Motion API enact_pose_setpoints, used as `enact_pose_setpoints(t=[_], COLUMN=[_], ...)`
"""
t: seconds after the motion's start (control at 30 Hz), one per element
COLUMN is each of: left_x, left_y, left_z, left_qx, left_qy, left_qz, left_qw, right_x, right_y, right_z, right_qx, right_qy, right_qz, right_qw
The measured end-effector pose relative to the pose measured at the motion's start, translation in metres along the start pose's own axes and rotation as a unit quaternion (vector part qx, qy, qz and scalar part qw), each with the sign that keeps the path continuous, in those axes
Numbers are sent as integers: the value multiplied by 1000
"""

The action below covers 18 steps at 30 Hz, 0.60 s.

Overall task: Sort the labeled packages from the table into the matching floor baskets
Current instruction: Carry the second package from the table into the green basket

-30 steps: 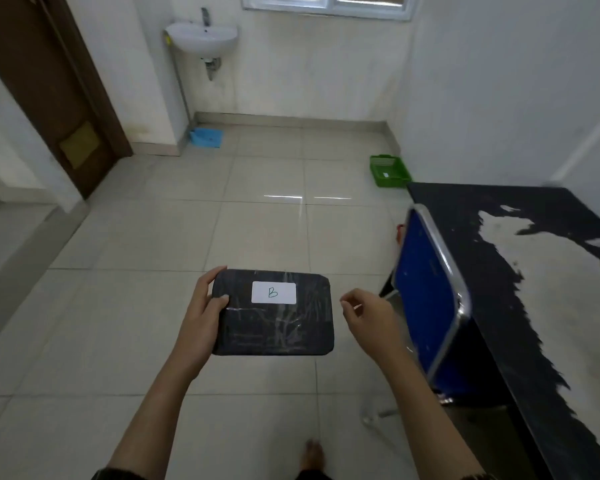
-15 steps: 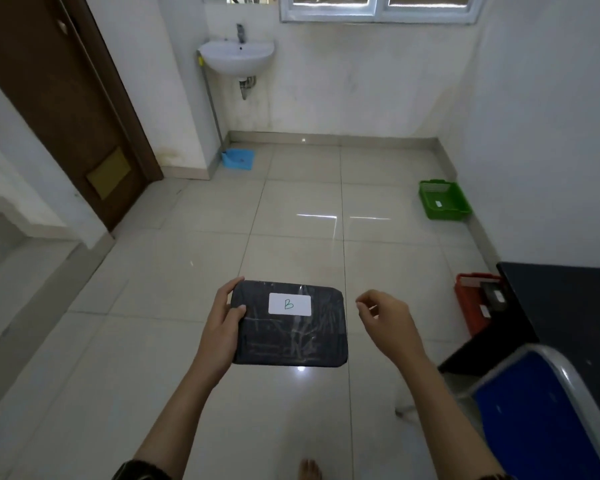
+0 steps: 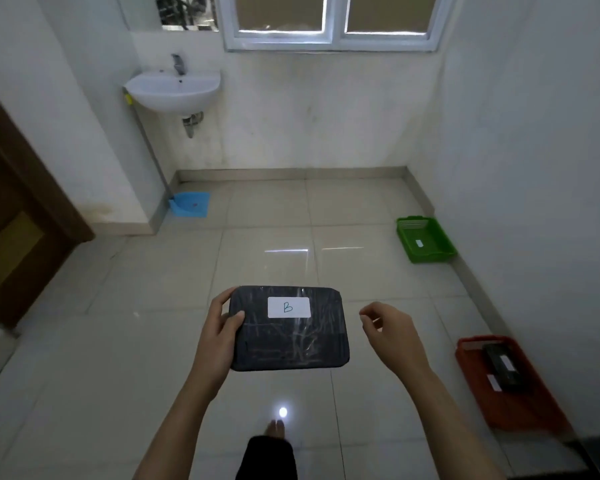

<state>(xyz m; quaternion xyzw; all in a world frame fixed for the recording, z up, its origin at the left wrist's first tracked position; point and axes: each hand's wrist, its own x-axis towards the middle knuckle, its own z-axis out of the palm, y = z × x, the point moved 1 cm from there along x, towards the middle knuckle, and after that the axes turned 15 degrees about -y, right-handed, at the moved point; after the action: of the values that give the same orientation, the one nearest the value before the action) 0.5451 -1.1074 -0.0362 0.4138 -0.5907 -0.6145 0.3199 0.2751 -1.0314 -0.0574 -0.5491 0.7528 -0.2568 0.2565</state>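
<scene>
A flat black package [image 3: 291,337] with a white label marked "B" is held level in front of me. My left hand [image 3: 219,327] grips its left edge. My right hand [image 3: 392,330] hovers just right of the package, fingers loosely curled, holding nothing. A green basket [image 3: 440,251] with a small white label inside stands by the right wall. Nearer, a red basket [image 3: 478,386] lies along the same wall and holds a black package [image 3: 503,367]. A blue basket [image 3: 189,204] sits in the far left corner under the sink.
A white wall sink [image 3: 174,90] hangs at the far left, a window above the far wall. A brown door [image 3: 18,220] is on the left. My foot [image 3: 274,441] shows at the bottom. Tiled floor [image 3: 274,237] spreads between me and the baskets.
The view has swung left and up: the dark table and blue chair have left the frame, and the red and green baskets now show along the right wall. Both hands keep their pose.
</scene>
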Motion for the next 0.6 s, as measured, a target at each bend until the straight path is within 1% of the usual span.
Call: enact_pose_setpoints(t=[0.1, 0.27, 0.43, 0.6], left_x=[101, 262, 408, 555], left_y=[22, 60, 65, 72], left_z=[-3, 18, 63, 121], left_qx=[10, 32, 38, 32], left_qy=[-31, -89, -147, -184], left_qz=[-6, -10, -21, -26], left_qw=[999, 995, 988, 982], right_x=[78, 179, 276, 392], right_y=[0, 19, 72, 134], right_z=[-28, -75, -109, -160], right_qx=[12, 48, 57, 56], right_qy=[30, 121, 165, 177], right_qz=[28, 85, 152, 192], right_qw=[999, 988, 973, 964])
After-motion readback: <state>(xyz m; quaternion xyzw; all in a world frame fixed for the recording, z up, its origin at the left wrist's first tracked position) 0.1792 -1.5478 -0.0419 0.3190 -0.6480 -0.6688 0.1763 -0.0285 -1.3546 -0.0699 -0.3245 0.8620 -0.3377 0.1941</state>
